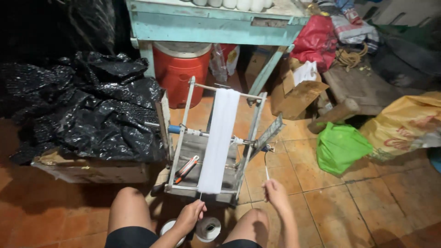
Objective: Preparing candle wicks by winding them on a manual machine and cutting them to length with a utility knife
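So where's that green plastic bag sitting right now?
The green plastic bag lies on the tiled floor right of the winding frame, beside the yellow sack.

One cam only, on the head, looks down and forward from close above the left hand and right hand; winding frame just beyond them.

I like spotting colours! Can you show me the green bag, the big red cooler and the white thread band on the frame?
green bag (341, 146), head view, middle of its crumpled side.
red cooler (177, 73), head view, front wall.
white thread band (220, 138), head view, its middle stretch.
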